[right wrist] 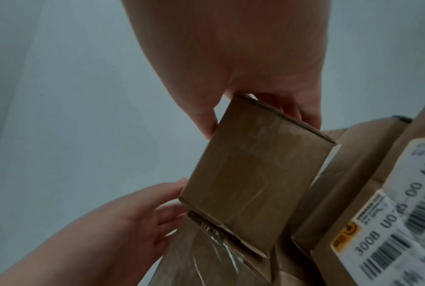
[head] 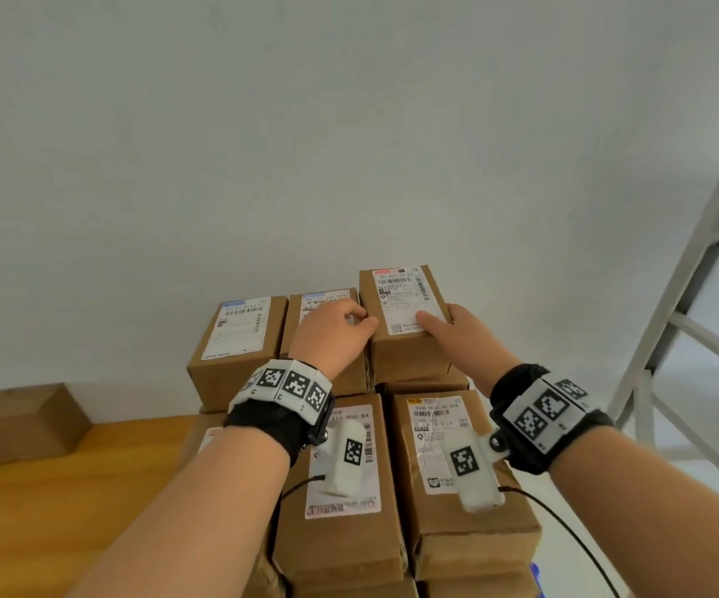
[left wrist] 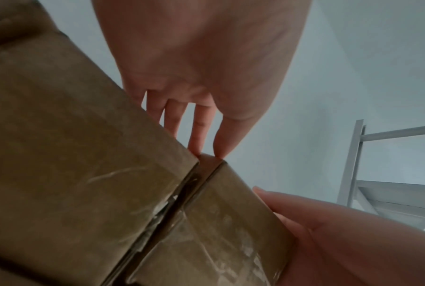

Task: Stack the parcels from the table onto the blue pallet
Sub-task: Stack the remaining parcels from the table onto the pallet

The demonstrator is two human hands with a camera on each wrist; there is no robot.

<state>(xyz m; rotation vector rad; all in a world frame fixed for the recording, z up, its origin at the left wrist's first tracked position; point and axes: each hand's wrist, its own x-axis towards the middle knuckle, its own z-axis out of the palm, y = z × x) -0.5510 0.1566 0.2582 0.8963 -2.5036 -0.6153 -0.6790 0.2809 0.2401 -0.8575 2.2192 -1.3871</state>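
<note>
A small brown parcel with a white label stands highest at the back right of the stack, on top of another parcel. My right hand grips its near right corner, thumb on the label and fingers down the right side. The right wrist view shows this parcel between the thumb and fingers of my right hand. My left hand presses against the parcel's left side with fairly straight fingers. A bit of the blue pallet shows at the bottom right.
Labelled parcels fill the stack: two at the back left and two nearer ones. To the left, a wooden table holds one more parcel. A grey metal rack stands on the right, a pale wall behind.
</note>
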